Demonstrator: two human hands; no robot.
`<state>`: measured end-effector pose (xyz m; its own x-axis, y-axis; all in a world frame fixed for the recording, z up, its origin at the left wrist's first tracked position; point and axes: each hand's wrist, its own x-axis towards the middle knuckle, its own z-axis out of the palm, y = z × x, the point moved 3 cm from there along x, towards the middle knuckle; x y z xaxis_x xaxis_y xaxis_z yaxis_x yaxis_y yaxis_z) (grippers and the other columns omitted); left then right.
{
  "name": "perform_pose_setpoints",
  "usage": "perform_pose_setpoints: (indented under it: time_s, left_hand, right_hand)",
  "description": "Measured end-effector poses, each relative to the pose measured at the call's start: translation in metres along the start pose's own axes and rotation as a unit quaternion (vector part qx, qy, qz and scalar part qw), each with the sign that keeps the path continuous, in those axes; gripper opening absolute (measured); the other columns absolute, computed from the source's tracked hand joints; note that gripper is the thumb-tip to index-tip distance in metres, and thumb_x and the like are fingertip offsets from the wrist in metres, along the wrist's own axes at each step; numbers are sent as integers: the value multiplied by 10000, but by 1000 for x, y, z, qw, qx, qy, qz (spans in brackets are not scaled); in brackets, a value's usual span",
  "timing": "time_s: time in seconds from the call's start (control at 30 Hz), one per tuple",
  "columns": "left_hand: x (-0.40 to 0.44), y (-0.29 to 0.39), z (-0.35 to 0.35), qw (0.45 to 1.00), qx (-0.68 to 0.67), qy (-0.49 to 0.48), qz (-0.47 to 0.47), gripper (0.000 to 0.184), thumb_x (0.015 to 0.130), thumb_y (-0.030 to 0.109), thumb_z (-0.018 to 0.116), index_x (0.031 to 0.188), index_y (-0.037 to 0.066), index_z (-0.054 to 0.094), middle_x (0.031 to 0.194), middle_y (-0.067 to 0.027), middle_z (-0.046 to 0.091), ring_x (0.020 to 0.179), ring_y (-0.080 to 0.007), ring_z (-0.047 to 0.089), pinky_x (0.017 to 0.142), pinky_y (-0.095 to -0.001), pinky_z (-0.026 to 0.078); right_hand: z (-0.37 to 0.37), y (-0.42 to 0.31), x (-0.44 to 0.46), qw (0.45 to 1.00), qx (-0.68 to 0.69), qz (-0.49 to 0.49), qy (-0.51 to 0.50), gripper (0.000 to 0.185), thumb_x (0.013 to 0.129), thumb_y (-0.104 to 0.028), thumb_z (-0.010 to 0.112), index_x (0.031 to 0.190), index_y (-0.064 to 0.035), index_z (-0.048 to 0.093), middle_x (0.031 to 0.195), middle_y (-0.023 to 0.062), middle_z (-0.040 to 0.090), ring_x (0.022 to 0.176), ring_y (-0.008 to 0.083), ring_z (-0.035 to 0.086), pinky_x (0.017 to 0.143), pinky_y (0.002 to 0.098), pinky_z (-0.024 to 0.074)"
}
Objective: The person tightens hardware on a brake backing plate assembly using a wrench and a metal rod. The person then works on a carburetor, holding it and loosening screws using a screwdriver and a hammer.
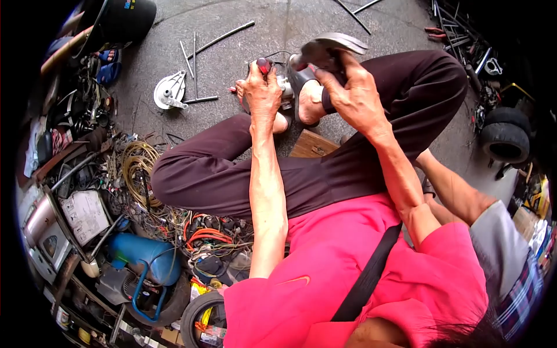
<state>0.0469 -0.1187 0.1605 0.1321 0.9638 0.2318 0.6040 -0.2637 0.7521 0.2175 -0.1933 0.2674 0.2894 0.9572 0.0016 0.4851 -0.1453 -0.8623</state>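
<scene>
My left hand [262,95] is closed around a tool with a red and black handle [264,65], perhaps a screwdriver; its shaft is hidden. Close beside that hand, a silver metal part [285,87] sits on the ground between my feet, partly covered. In my right hand [358,98] is a claw hammer [333,43], raised above my foot and gripped near its head. The hammer is slightly blurred, and its handle is mostly hidden by my fingers. A round silver hub plate [170,91] lies on the concrete to the left.
Several metal rods [195,66] lie on the floor ahead. A wooden block [313,144] is under my legs. Coiled hoses [139,168], a blue air compressor [145,255] and cluttered parts fill the left. Small tyres [506,136] stand right, with another person's arm [455,182] nearby.
</scene>
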Motion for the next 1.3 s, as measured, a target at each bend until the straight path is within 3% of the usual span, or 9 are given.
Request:
perform_pose_setpoints:
  time_s: [0.03, 0.33, 0.43, 0.57, 0.77, 0.87, 0.93, 1.0, 1.3]
  left_hand:
    - [0, 4, -1, 1000, 1, -1, 2, 177, 820, 139, 651, 914, 20, 559, 755, -192, 640, 725, -391, 637, 623, -445, 472]
    - [6, 16, -9, 996, -64, -41, -43, 164, 850, 129, 591, 943, 11, 525, 792, -253, 606, 754, -453, 592, 643, -495, 454]
    - [3, 8, -5, 998, -55, -29, -29, 187, 833, 110, 598, 966, 4, 519, 809, -248, 607, 754, -451, 594, 632, -499, 457]
    - [6, -1, -2, 998, -64, -16, -25, 204, 831, 92, 596, 998, -3, 526, 844, -237, 618, 792, -439, 604, 652, -488, 466]
    - [5, 7, -5, 996, -76, -19, -42, 200, 836, 78, 581, 1013, 8, 521, 877, -222, 619, 791, -435, 600, 671, -485, 462]
    - [8, 8, -5, 997, -59, -28, -45, 188, 843, 87, 572, 1007, 9, 522, 877, -227, 617, 799, -435, 601, 672, -493, 460]
    - [10, 4, -2, 996, -77, -24, -34, 179, 864, 125, 563, 1003, 18, 528, 827, -230, 618, 774, -446, 602, 630, -495, 463]
    - [11, -1, -5, 995, -86, -13, -54, 180, 864, 127, 568, 1001, 18, 527, 804, -232, 616, 762, -449, 602, 613, -492, 463]
    - [8, 2, -10, 997, -36, -15, -64, 172, 837, 167, 612, 964, 63, 560, 764, -170, 628, 703, -391, 559, 690, -452, 399]
  right_hand:
    - [3, -8, 1, 999, -33, -18, -28, 362, 848, -174, 651, 1158, -16, 550, 935, 195, 665, 851, 318, 660, 745, 356, 497]
    - [4, -105, 25, 967, -76, -234, 62, 263, 829, -101, 664, 1065, -36, 569, 778, 162, 630, 652, 317, 628, 580, 362, 488]
    - [36, -66, 31, 963, -227, -146, -22, 225, 825, -168, 653, 990, -52, 551, 758, 184, 613, 672, 381, 616, 540, 435, 477]
    - [39, -56, 38, 982, -151, -101, -57, 345, 828, -176, 657, 1127, -64, 527, 828, 224, 627, 770, 430, 605, 633, 449, 486]
    - [-4, -132, 46, 976, -79, -197, 45, 324, 808, -84, 715, 1094, -3, 586, 879, 74, 669, 732, 107, 593, 658, 261, 487]
    - [2, -127, 44, 969, -100, -220, 49, 239, 823, -127, 680, 1019, -17, 598, 827, 145, 660, 705, 231, 643, 638, 331, 503]
    - [36, -74, 46, 944, -292, -109, -112, 265, 827, -222, 650, 991, -39, 548, 784, 224, 622, 746, 412, 609, 626, 473, 474]
    - [41, -62, 46, 978, -134, -157, -38, 314, 824, -194, 656, 1068, -43, 527, 799, 221, 615, 741, 417, 602, 639, 459, 479]
    - [4, -127, 47, 960, -87, -250, 88, 288, 796, -132, 706, 1051, -63, 591, 804, 135, 645, 644, 265, 636, 573, 335, 499]
